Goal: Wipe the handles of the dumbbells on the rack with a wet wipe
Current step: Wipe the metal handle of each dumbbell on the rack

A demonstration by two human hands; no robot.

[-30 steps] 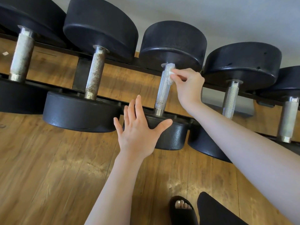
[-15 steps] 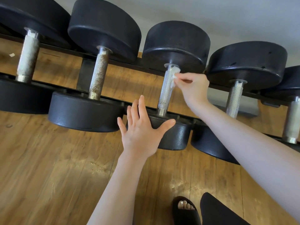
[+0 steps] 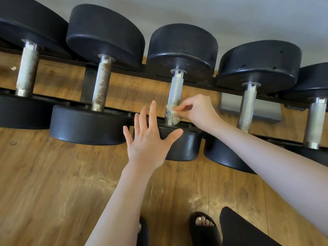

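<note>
Bare forearms, black sandals (image 3: 204,229), black trouser leg (image 3: 245,229)

Gym: black dumbbells (image 3: 181,50) in row on rack (image 3: 124,70), wood floor (image 3: 53,183).

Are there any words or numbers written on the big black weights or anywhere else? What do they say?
None can be read.
Round black dumbbell heads: plain, no numbers or brand showing.
Knurled silver metal handles: only a rough pattern, no writing.
Crumpled pale wet wipe pinched in the right hand: no print.
Small pale scrap on the brown wooden floor: too small to tell.
</note>
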